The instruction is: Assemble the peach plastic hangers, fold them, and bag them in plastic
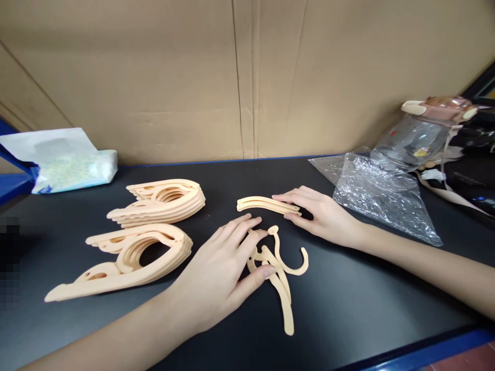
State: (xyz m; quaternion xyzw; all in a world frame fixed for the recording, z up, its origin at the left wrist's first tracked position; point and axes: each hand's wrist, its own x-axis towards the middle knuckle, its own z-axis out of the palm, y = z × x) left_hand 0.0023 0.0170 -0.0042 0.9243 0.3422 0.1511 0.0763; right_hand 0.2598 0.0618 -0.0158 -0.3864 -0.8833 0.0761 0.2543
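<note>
My right hand (pixel 320 214) grips the right end of a short stack of curved cream plastic strips (pixel 263 202) lying on the table, thumb on the near side and fingers on the far side. My left hand (pixel 220 273) lies over a small heap of loose pieces, its fingers stretched and its thumb apart from them. Under and beside its fingertips are more curved strips (pixel 285 304) and a cream plastic hook (pixel 294 269). My fingers partly hide the heap. Two stacks of folded cream plastic hangers, a far one (pixel 185 193) and a near one (pixel 170 265), sit to the left.
A white-and-blue soft packet (pixel 77 167) lies at the back left. Crumpled clear plastic bags (pixel 381 190) and a transparent bottle with a brown lid (pixel 417 136) occupy the right side, beside a black bag (pixel 474 178). Cardboard (pixel 185 82) stands along the back of the black table (pixel 228 355).
</note>
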